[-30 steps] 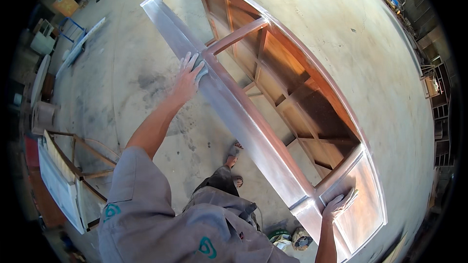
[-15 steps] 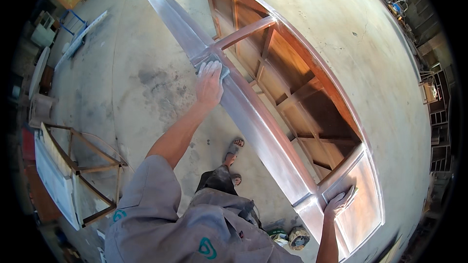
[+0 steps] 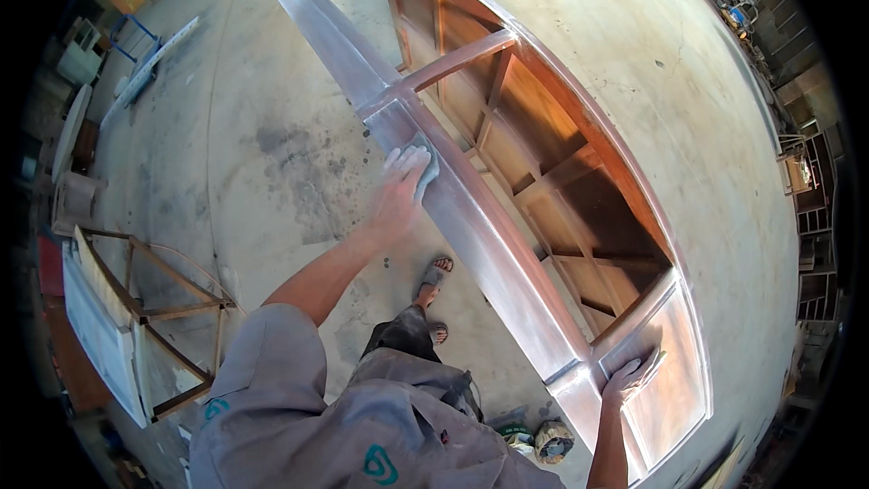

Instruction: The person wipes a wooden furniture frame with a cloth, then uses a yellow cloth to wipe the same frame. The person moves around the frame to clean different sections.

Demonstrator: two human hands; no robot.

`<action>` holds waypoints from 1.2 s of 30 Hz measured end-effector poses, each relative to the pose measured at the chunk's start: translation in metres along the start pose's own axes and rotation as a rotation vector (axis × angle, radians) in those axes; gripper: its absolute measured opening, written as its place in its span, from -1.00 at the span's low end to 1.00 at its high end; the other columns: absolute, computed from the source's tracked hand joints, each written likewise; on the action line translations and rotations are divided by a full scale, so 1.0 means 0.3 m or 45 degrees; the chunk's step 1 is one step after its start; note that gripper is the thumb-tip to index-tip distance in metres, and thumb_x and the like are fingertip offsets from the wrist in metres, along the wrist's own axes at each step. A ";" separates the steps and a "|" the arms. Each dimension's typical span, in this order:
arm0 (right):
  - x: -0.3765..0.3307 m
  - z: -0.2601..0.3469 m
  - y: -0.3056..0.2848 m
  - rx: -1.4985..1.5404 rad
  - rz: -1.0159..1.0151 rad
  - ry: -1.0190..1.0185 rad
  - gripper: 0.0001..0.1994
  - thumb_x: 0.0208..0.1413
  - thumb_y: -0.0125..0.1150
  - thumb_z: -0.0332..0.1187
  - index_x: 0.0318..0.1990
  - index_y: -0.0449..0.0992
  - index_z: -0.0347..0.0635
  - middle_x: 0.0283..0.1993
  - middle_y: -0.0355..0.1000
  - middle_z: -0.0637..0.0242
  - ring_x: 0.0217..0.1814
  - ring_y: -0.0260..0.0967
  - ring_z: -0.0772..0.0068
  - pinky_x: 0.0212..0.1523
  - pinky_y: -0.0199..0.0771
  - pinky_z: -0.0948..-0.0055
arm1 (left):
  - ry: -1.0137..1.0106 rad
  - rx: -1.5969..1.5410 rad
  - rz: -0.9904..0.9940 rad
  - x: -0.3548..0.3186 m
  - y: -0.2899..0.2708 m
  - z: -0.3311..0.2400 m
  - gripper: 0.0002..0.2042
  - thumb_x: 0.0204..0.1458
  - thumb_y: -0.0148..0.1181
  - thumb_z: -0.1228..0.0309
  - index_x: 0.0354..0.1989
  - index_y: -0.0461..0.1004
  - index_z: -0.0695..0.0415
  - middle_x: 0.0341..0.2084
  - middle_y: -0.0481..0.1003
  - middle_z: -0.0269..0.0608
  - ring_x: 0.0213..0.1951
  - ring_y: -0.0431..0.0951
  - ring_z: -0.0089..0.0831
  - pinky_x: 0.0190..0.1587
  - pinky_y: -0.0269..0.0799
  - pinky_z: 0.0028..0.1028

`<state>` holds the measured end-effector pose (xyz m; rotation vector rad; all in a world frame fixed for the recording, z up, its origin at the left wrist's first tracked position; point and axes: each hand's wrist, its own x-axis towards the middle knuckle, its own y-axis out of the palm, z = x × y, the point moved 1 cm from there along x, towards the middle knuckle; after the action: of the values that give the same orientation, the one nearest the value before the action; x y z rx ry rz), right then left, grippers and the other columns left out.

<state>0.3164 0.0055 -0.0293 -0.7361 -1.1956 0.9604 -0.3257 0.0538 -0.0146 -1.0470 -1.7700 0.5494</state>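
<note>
A large wooden cabinet frame (image 3: pixel 493 249) with a curved edge slants from the upper left to the lower right, its reddish-brown wood hazed with whitish dust. My left hand (image 3: pixel 398 188) is closed on a grey piece of sandpaper (image 3: pixel 428 168), pressed against the long near rail just below the cross joint. Whitish dust coats its fingers. My right hand (image 3: pixel 631 378) lies flat on the solid panel (image 3: pixel 674 376) at the lower right end, fingers stretched out and holding nothing. Inside the frame, open bays show crossing struts and brown boards.
At the left stands a smaller wooden frame (image 3: pixel 181 315) with a white panel. A round container (image 3: pixel 553 442) sits on the floor by the cabinet's lower end. My sandaled feet (image 3: pixel 435 281) are beside the rail. Shelving (image 3: pixel 817 208) and clutter line the right edge.
My left hand has slid the sandpaper along the rail, away from the cross joint, toward me and slightly right. My right hand has stayed in place on the panel.
</note>
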 end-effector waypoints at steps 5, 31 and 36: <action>0.053 0.008 -0.025 -0.041 0.006 0.011 -0.41 0.39 -0.14 -0.23 0.48 0.11 -0.36 0.56 0.04 -0.12 0.63 -0.10 -0.14 0.59 -0.20 0.01 | -0.237 0.150 0.009 0.129 -0.044 0.070 -0.52 0.06 0.25 0.47 0.22 0.46 0.25 0.26 0.43 0.04 0.34 0.34 0.06 0.45 0.16 -0.12; 0.134 0.002 -0.029 -0.051 -0.012 0.058 -0.43 0.32 -0.06 -0.38 0.48 0.14 -0.24 0.57 -0.02 -0.17 0.62 -0.12 -0.20 0.58 -0.19 -0.09 | 0.321 -0.341 0.319 -0.255 0.184 -0.729 -0.52 0.09 0.20 0.53 0.24 0.42 0.31 0.22 0.43 0.04 0.32 0.33 0.08 0.42 0.20 -0.01; 0.118 -0.047 -0.041 -0.052 -0.008 0.146 -0.41 0.31 -0.05 -0.37 0.49 0.12 -0.21 0.58 -0.05 -0.15 0.63 -0.14 -0.18 0.58 -0.19 -0.10 | 0.341 -0.084 0.297 -0.091 0.139 -0.385 -0.46 0.01 0.23 0.53 0.25 0.41 0.31 0.25 0.41 0.04 0.35 0.32 -0.03 0.43 0.21 -0.07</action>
<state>0.3357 0.0325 -0.0067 -0.8091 -1.1197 0.8792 -0.2006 0.0424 -0.0102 -1.3193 -1.4493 0.4698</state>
